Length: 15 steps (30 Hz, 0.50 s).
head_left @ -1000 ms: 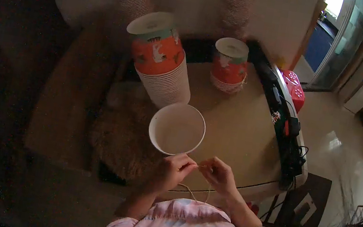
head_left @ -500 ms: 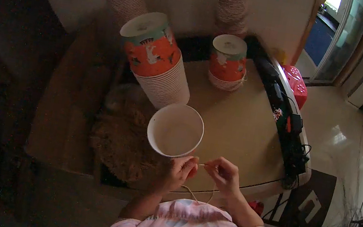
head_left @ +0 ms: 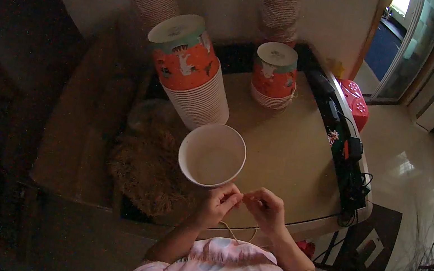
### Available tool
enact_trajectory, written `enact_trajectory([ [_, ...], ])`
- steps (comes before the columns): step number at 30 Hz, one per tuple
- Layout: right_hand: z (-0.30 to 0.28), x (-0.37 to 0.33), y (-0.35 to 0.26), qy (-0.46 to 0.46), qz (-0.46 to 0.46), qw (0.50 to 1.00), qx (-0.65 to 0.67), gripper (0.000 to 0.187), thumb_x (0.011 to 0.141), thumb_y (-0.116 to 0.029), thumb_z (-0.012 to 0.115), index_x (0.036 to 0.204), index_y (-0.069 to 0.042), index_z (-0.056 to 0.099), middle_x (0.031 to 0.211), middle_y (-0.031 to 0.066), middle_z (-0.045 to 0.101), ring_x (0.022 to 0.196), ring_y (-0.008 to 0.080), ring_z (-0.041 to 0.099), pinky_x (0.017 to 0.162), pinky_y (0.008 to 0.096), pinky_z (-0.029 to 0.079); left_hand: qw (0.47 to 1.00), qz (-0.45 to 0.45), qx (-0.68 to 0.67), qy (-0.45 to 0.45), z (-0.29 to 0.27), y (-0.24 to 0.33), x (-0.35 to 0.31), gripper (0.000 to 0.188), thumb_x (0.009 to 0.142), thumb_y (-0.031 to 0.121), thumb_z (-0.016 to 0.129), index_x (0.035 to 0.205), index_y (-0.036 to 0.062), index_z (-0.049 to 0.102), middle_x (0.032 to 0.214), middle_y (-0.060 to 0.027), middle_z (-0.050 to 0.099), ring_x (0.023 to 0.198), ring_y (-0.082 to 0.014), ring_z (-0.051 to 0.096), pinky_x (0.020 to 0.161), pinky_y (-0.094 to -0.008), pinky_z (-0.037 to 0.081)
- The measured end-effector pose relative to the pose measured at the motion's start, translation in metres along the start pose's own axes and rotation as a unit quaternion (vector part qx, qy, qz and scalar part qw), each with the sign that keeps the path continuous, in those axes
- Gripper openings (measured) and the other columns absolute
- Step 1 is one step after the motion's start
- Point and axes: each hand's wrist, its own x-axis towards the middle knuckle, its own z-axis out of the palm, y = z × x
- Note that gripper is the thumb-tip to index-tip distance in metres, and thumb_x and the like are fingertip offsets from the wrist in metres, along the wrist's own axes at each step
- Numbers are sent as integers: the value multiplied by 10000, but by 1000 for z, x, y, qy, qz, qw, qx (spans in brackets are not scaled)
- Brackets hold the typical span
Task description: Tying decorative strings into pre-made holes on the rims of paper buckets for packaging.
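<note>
A thin pale string (head_left: 229,229) hangs in a loop below my hands. My left hand (head_left: 219,203) pinches it between thumb and fingers, just under the rim of a white paper tub (head_left: 212,157) whose open mouth faces up. Close by on the right, my right hand (head_left: 267,210) is closed in a pinch on the string as well. The fingertips of both hands almost meet, hiding the string between them. Behind the open tub leans a tall stack of upside-down paper tubs (head_left: 184,71), its top one printed orange and green.
A shorter stack of matching tubs (head_left: 274,76), with string around its lower part, stands farther back. Left of the open tub lies a shaggy brown bundle (head_left: 148,173). Black cables and adapters (head_left: 354,180) line the table's right edge. Beyond is a red stool (head_left: 354,103).
My fingertips have come closer together, and the short piece of string seen between them is now covered. The tubs have stayed in place.
</note>
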Motion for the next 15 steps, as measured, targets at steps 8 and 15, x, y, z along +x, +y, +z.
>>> enact_trajectory([
  [8,4,3,-4,-22,-74,994,-77,41,792,1,632,811,-4,595,699,-29,540,595,17,421,487,174,341,1000,5,27,5,-4,3,0,117,892,101,509,806,27,537,674,13,515,594,-51,462,541,-204,395],
  [15,1,6,7,47,-65,973,-217,50,826,-61,609,802,-21,590,660,-38,498,579,19,402,481,177,304,998,18,21,55,-5,4,-3,93,883,89,518,831,20,553,690,-3,534,618,-49,487,562,-209,413],
])
